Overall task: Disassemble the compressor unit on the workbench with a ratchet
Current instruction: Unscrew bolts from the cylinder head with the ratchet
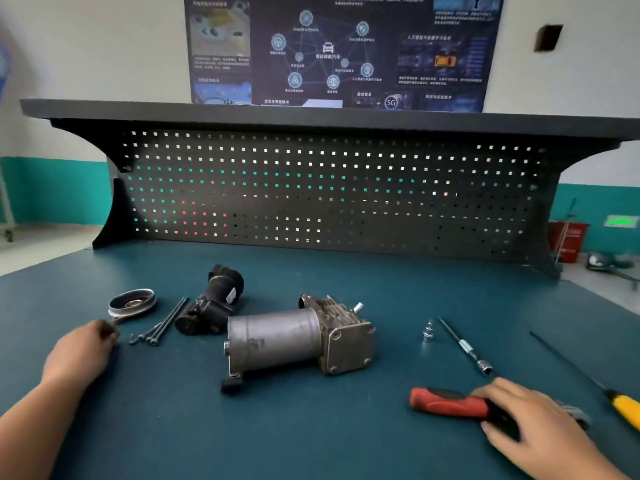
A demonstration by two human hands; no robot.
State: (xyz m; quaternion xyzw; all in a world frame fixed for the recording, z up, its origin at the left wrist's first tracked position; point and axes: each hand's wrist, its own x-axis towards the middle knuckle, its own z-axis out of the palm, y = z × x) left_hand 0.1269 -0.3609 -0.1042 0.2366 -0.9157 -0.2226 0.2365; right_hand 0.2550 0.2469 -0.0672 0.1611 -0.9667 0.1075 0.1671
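Observation:
The compressor unit (pixel 277 337), a grey motor cylinder with a square cast housing, lies on its side in the middle of the blue-green workbench (pixel 311 438). A detached black part (pixel 214 303) lies just left of it, beside a few long bolts (pixel 166 322) and a round metal cap (pixel 131 303). My left hand (pixel 83 351) is at the cap's near edge, its fingertips curled round a small dark part. My right hand (pixel 533 420) grips the red-and-black ratchet (pixel 446 405), which lies flat on the bench at the front right.
A loose socket (pixel 428 332) stands right of the compressor, next to an extension bar (pixel 464 348) with a socket on its end. A yellow-handled screwdriver (pixel 627 407) lies at the far right. A black pegboard (pixel 329 195) with a shelf closes the back.

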